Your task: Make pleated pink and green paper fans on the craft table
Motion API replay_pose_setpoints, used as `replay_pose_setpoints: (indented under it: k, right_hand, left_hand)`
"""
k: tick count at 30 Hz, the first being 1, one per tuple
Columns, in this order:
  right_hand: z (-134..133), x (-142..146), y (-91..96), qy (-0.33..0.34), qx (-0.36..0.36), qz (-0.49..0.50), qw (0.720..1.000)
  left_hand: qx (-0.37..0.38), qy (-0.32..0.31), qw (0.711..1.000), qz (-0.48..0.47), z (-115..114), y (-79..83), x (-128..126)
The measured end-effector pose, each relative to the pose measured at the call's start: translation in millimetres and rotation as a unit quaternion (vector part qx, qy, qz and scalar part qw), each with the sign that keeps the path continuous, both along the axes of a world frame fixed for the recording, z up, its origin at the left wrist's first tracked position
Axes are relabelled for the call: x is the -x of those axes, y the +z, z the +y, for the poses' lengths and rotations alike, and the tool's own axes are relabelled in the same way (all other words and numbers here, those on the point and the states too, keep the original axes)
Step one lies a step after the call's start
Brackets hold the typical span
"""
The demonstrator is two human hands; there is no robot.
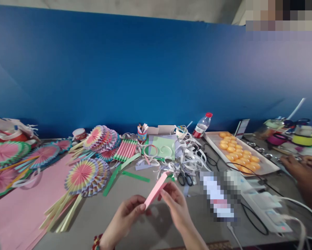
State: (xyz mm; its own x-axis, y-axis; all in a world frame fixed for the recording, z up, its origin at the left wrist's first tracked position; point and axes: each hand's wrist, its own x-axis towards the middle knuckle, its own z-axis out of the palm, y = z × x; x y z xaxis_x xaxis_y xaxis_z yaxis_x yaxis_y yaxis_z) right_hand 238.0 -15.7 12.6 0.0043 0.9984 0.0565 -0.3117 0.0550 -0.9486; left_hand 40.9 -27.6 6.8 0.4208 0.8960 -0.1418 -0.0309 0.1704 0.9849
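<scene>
Pinching with both, left hand [127,212] at its lower end and right hand [176,205] midway, person holds a folded pink paper strip [156,190] tilted above the grey table [93,212], paper fans [84,175] to the left, scissors [185,179] just beyond.

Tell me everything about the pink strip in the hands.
The pink strip looks like paper folded into a narrow flat bar. It tilts from lower left up to the right, above the grey table. The left hand pinches its lower end; the right hand grips its middle.
</scene>
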Motion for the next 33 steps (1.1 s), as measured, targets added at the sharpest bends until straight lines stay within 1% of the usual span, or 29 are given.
replay_pose_setpoints:
  k: [3, 5, 7, 10, 13, 16, 19, 25, 29, 33]
  right_hand:
    - [0, 3, 1.0, 0.008, 0.021, -0.018, 1.000]
    - [0, 3, 1.3, 0.014, 0.031, -0.034, 0.999]
    - [1, 3, 0.3, 0.015, 0.030, -0.048, 0.998]
    - [1, 3, -2.6, 0.013, 0.029, -0.059, 0.998]
    - [1, 3, -2.8, 0.020, 0.035, -0.059, 0.997]
    - [-1, 5, 0.7, 0.042, 0.045, -0.049, 0.997]
    - [-3, 6, 4.3, 0.064, 0.048, -0.046, 0.996]
    - [-2, 4, 5.1, 0.066, 0.045, -0.043, 0.996]
    - [-1, 2, 5.5, 0.062, 0.038, -0.047, 0.996]
    - [-1, 2, 7.1, 0.052, 0.042, -0.037, 0.997]
  left_hand:
    - [-0.048, -0.020, 0.999, -0.005, 0, 0.4, -3]
    - [-0.084, -0.011, 0.996, -0.017, 2, -0.1, -6]
    - [-0.096, 0.002, 0.995, -0.025, 5, -1.0, -8]
    - [-0.060, 0.024, 0.998, -0.023, 8, -2.4, -12]
    - [-0.012, 0.049, 0.997, -0.057, 9, -2.0, -16]
    - [0.019, 0.079, 0.992, -0.098, 7, 1.1, -19]
    - [0.041, 0.109, 0.988, -0.103, 5, 3.6, -18]
    - [0.053, 0.152, 0.983, -0.084, 4, -0.2, -10]
    - [0.068, 0.177, 0.977, -0.098, 6, -4.8, -5]
    - [0.064, 0.189, 0.974, -0.107, 8, -6.8, -3]
